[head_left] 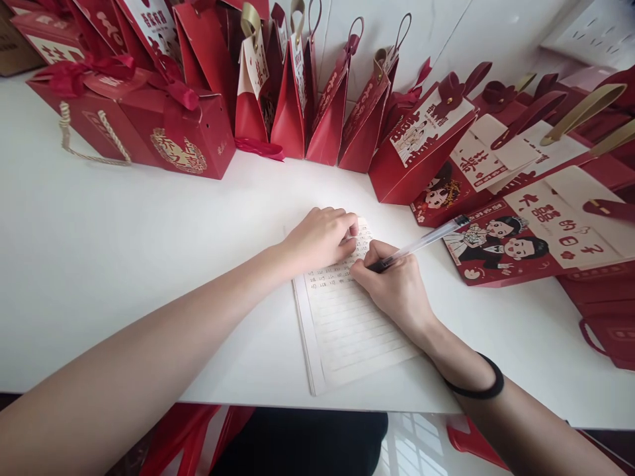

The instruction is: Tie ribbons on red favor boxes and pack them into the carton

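Note:
A lined notebook [362, 330] lies on the white table, its upper lines filled with rows of small handwriting. My right hand [399, 287] grips a clear pen [431, 236] with a dark cap end, the barrel slanting up to the right. The pen's tip is hidden behind my fingers at the written rows. Across the upper left of the page rests my left hand [320, 239], its fingers bent and curled inward on the paper. Whether anything lies under those fingers I cannot see. A black band circles my right wrist.
Red gift boxes line the back of the table [149, 244], among them a wide box with rope handles [193, 135]. More decorated boxes [520, 231] stand close by on the right. A power socket [595, 33] is on the wall; red stools show below.

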### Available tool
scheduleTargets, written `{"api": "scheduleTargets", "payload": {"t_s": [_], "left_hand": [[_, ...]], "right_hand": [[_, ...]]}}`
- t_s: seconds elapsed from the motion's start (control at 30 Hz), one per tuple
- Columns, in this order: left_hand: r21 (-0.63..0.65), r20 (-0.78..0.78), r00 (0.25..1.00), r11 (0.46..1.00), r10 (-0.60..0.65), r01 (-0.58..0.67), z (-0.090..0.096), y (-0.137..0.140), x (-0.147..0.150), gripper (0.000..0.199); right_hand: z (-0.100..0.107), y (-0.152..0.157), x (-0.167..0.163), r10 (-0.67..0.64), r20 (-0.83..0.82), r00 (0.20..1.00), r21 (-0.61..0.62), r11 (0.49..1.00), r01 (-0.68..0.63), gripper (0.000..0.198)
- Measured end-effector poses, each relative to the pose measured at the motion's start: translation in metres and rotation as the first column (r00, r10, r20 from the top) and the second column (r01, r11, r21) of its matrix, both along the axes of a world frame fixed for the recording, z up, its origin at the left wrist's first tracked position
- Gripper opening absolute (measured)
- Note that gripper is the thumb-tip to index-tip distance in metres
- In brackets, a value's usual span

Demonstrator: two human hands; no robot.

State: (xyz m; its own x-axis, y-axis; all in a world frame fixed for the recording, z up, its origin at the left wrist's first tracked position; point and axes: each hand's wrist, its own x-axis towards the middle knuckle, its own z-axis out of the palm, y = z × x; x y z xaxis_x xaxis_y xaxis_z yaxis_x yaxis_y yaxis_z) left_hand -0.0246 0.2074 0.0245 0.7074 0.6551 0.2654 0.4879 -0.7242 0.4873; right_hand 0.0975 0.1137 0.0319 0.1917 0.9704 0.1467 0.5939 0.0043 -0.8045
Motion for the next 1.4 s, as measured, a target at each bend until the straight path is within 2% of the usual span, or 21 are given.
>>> {"api": "scheduleTargets", "payload": {"t_s": [0.33, 0.47, 0.53, 0.63, 0.7, 0.77, 0.9, 1.03, 1.1, 1.17, 1.23, 1.3, 1.4], "left_hand": [[-0.003, -0.002, 1.000, 1.000, 0.002, -0.002, 0.000, -0.001, 0.000, 0.007], [0.001, -0.006, 1.000, 1.000, 0.003, -0.003, 0.000, -0.001, 0.000, 0.007], [0.012, -0.005, 1.000, 1.000, 0.002, -0.002, -0.001, -0.002, 0.000, 0.007], [0.032, -0.001, 1.000, 0.999, -0.001, 0.001, -0.001, -0.002, -0.001, 0.007], [0.042, -0.003, 1.000, 0.999, -0.003, 0.003, 0.000, -0.002, -0.001, 0.008], [0.049, -0.010, 1.000, 0.999, -0.003, 0.003, 0.001, -0.002, -0.002, 0.008], [0.047, -0.007, 1.000, 0.999, 0.000, 0.000, 0.002, -0.004, -0.005, 0.006], [0.033, 0.015, 1.000, 0.999, 0.012, -0.012, 0.001, -0.004, -0.008, 0.006], [0.025, 0.029, 0.999, 0.999, 0.031, -0.032, 0.001, -0.005, -0.010, 0.008], [0.002, 0.041, 0.998, 0.999, 0.052, -0.053, 0.000, -0.005, -0.011, 0.009], [-0.056, 0.064, 0.995, 0.996, 0.073, -0.069, 0.000, -0.006, -0.012, 0.009], [-0.128, 0.123, 0.986, 0.987, 0.110, -0.095, 0.000, -0.005, -0.014, 0.011], [-0.102, 0.287, 0.933, 0.975, 0.218, -0.197, 0.003, 0.000, -0.023, 0.019]], "right_hand": [[0.002, 0.001, -0.001, -0.053, -0.036, 0.998, 0.040, 0.998, 0.055, 0.025], [0.001, 0.000, 0.000, -0.007, -0.036, 0.999, 0.013, 1.000, 0.008, 0.023], [0.002, -0.001, 0.003, 0.011, -0.137, 0.991, 0.008, 1.000, -0.010, 0.024], [0.004, 0.000, 0.012, 0.000, -0.376, 0.927, 0.039, 0.999, 0.016, 0.030], [0.003, 0.004, 0.018, -0.021, -0.438, 0.899, 0.065, 0.996, 0.055, 0.033], [0.001, 0.010, 0.023, -0.035, -0.378, 0.925, 0.098, 0.992, 0.078, 0.032], [-0.006, 0.026, 0.037, -0.064, -0.043, 0.997, 0.220, 0.973, 0.072, 0.028], [-0.009, 0.037, 0.059, -0.086, 0.257, 0.963, 0.347, 0.938, -0.009, 0.021], [-0.010, 0.037, 0.068, -0.085, 0.334, 0.939, 0.409, 0.910, -0.063, 0.024], [-0.011, 0.035, 0.075, -0.063, 0.400, 0.914, 0.418, 0.901, -0.121, 0.033], [-0.013, 0.032, 0.077, -0.062, 0.454, 0.889, 0.393, 0.909, -0.138, 0.045], [-0.015, 0.031, 0.077, -0.111, 0.440, 0.891, 0.401, 0.912, -0.085, 0.049], [-0.016, 0.031, 0.074, -0.225, 0.233, 0.946, 0.462, 0.881, 0.096, 0.048]]}}
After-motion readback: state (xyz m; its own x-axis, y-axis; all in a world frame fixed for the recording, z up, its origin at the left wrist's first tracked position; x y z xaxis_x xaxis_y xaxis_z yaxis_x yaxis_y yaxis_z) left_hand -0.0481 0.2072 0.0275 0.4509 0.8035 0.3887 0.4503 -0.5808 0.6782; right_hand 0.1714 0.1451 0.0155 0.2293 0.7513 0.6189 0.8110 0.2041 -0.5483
